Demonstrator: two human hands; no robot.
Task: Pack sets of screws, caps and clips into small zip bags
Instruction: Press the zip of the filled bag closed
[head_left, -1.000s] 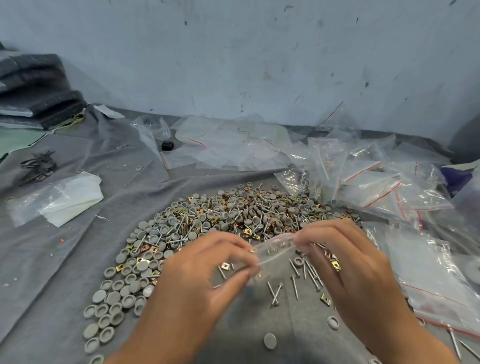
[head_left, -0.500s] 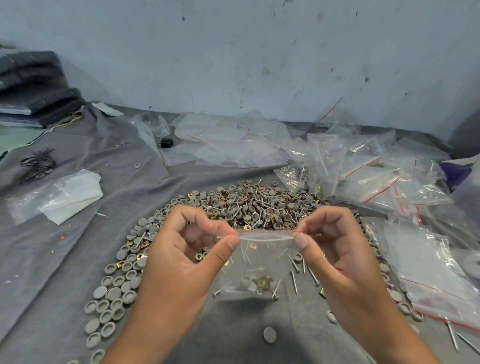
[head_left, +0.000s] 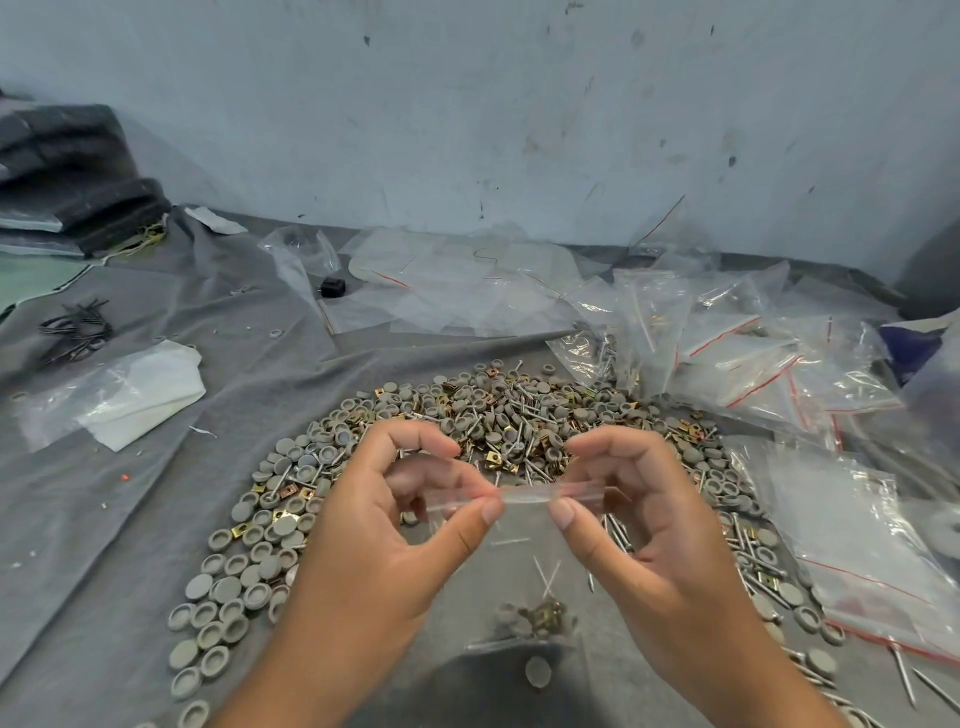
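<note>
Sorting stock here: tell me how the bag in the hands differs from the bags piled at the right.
The held bag hangs upright, pinched at its top strip by the left hand and right hand; the piled bags lie flat and overlapping on the cloth. The piled bags show red strips; the held bag's strip looks clear. Both are small, transparent, with hardware inside.

Forearms cut off below — bag contents (head_left: 535, 616) blurred.

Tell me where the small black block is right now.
In the head view, the small black block sits far left of centre on the grey cloth, among the empty clear bags.
</note>
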